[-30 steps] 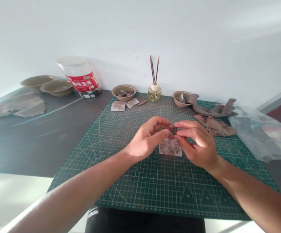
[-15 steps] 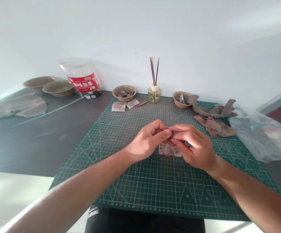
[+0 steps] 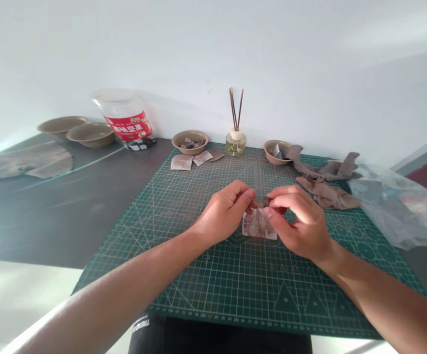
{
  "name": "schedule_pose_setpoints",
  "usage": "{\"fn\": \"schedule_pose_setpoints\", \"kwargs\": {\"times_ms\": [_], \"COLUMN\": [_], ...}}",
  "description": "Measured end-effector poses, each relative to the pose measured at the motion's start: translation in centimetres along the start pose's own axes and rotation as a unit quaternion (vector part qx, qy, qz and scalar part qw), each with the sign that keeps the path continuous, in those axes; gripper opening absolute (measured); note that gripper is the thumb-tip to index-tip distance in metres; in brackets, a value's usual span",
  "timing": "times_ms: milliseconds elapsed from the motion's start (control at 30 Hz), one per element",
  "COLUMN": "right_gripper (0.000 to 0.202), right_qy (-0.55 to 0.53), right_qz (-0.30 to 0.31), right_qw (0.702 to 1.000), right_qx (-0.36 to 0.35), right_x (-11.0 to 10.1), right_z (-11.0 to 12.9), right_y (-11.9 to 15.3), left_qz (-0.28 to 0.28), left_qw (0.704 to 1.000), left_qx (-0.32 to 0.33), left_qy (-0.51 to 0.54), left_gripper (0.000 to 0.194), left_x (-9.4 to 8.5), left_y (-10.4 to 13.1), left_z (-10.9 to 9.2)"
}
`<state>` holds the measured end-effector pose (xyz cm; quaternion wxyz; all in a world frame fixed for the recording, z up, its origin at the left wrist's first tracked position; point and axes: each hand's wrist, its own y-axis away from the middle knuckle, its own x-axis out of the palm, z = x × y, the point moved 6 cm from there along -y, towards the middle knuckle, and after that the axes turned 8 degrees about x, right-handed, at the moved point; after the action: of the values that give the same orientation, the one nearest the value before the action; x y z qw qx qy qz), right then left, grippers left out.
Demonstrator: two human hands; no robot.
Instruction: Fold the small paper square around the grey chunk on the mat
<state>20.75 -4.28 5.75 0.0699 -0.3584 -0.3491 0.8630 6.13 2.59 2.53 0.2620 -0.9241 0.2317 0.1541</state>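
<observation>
My right hand [image 3: 300,221] pinches a small dark grey-brown fragment [image 3: 266,200] between thumb and fingers, just above the mat. To its left, my left hand [image 3: 225,209] is closed, thumb pressed against the curled forefinger; whatever may be in that pinch is hidden or too small to name. Below and between both hands, a squarish sheet piece [image 3: 259,226] with brown stains on white lies flat on the green cutting mat [image 3: 206,280]. A narrow gap separates the fingertips of the two hands.
Behind stand a bowl of grey fragments [image 3: 190,142], a reed diffuser [image 3: 235,143] and another small bowl [image 3: 272,156]. Flat scraps [image 3: 181,162] lie before the first bowl. Crumpled brown cloth [image 3: 327,194] and clear plastic [image 3: 386,211] are rightward; a red-labelled jar [image 3: 128,123] and brown bowls [image 3: 91,135] leftward.
My hands have drawn apart from touching fingertips. The fragment now shows in my right fingers, and more of the stained sheet piece is uncovered. The view has shifted slightly.
</observation>
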Motion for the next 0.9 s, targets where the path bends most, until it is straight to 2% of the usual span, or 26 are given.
{"fn": "schedule_pose_setpoints", "kwargs": {"times_ms": [67, 100, 167, 233, 400, 500, 633, 767, 900], "right_gripper": [0.013, 0.014, 0.016, 0.016, 0.006, 0.01, 0.009, 0.013, 0.011], "right_qy": [0.025, 0.042, 0.072, 0.096, 0.189, 0.202, 0.156, 0.143, 0.115], "right_qz": [-0.002, 0.012, 0.063, 0.122, 0.223, 0.232, 0.226, 0.265, 0.284], "right_qw": [0.999, 0.998, 0.994, 0.987, 0.956, 0.951, 0.962, 0.953, 0.952], "right_qx": [0.031, 0.041, 0.05, 0.04, 0.014, 0.018, 0.009, -0.013, -0.002], "right_x": [0.0, 0.2, 0.9, 1.9, 3.8, 4.0, 3.6, 3.9, 4.2], "right_z": [-0.8, -1.1, -1.7, -1.9, -2.2, -2.1, -1.6, -1.4, -1.9], "right_y": [-0.2, -0.2, -0.2, 0.1, 1.0, 1.1, 0.8, 1.0, 1.1], "left_qz": [0.002, 0.015, 0.06, 0.101, 0.162, 0.187, 0.202, 0.213, 0.226], "left_qw": [0.998, 0.995, 0.985, 0.972, 0.95, 0.943, 0.942, 0.939, 0.937], "left_qx": [0.012, 0.026, 0.062, 0.094, 0.094, 0.089, 0.088, 0.089, 0.084], "left_qy": [-0.062, -0.092, -0.146, -0.188, -0.248, -0.259, -0.254, -0.255, -0.255], "left_gripper": [0.019, 0.028, 0.04, 0.042, 0.042, 0.043, 0.043, 0.04, 0.039], "left_x": [-0.3, -0.3, -0.1, 0.1, 0.4, 0.5, 0.5, 0.4, 0.2], "left_y": [0.0, 0.0, 0.2, 0.4, 0.9, 1.1, 1.3, 1.3, 1.4], "left_z": [0.3, 0.5, 0.6, 0.7, 1.1, 1.4, 1.9, 1.9, 1.9]}}
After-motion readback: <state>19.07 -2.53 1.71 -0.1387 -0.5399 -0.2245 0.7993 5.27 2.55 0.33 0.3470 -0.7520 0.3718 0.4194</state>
